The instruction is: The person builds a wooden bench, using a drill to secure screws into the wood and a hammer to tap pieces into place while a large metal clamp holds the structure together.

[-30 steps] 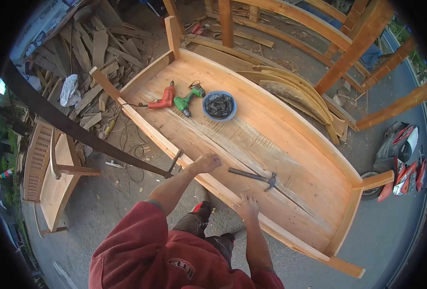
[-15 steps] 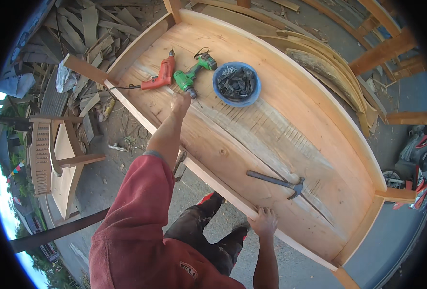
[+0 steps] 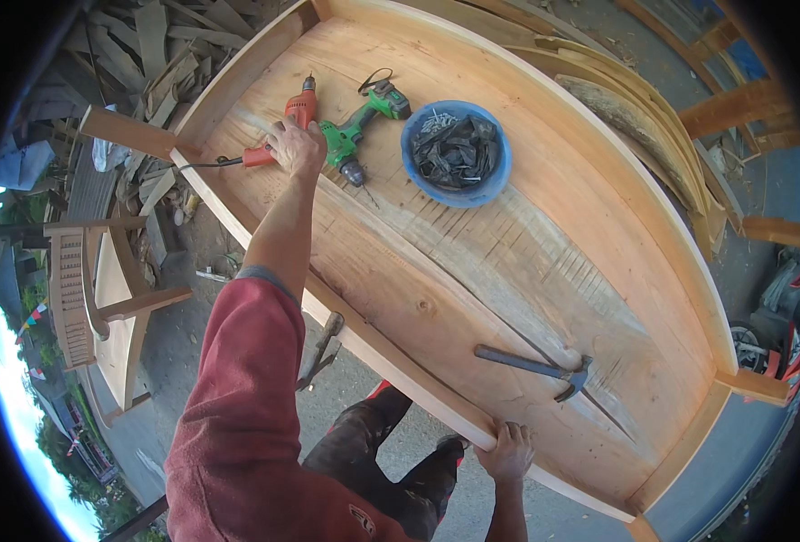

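Observation:
My left hand (image 3: 295,144) has its fingers wrapped over the red corded drill (image 3: 301,108), which lies in a shallow wooden frame with raised sides. A green cordless drill (image 3: 340,140) lies right beside it. Just right of the drills sits a blue bowl (image 3: 458,194) holding black plastic and small silvery fasteners. My right hand (image 3: 506,447) grips the near side board (image 3: 391,366) at the lower right. A claw hammer (image 3: 522,359) lies inside above that hand. A metal clamp (image 3: 321,348) is on the near board, beside my left sleeve.
Scrap wood (image 3: 151,63) is piled at upper left, a carved wooden bench (image 3: 115,316) stands at left. Curved planks (image 3: 635,135) lie beyond the far side, near timber frames (image 3: 729,113). A red motorbike (image 3: 775,343) is partly visible at right.
My left hand has reached forward and left from the near board onto the red drill. My right hand stays on the board, slightly shifted. The view has tilted closer over the frame.

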### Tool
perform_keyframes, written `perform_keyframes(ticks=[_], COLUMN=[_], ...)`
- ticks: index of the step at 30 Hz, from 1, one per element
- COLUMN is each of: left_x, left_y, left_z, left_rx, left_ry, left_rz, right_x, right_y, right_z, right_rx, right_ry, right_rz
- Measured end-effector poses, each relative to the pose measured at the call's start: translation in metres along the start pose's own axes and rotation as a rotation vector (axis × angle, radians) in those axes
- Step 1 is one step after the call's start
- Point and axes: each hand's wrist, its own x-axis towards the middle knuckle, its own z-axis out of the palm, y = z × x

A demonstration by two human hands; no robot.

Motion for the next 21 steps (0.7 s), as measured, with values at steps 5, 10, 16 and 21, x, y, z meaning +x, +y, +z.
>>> perform_keyframes(ticks=[5,10,16,21], left_x=[0.057,0.089,0.085,0.055], left_y=[-0.052,-0.041,-0.044,-0.048], left_z=[0.017,0.047,0.047,0.002], left_rx=[0.133,0.069,0.11,0.154], left_ry=[-0.333,-0.45,-0.425,-0.388], left_rz=[0.037,0.098,-0.034,-0.052], right_x=[0.0,-0.005,0.001,-0.005], right_y=[0.001,0.019,0.006,0.01], right_z=[0.002,0.006,-0.01,0.002], right_rx=[0.003,-0.014,0.011,0.015], right_ry=[0.028,-0.014,-0.057,-0.053], right_rz=[0.014,-0.017,0.061,0.004])
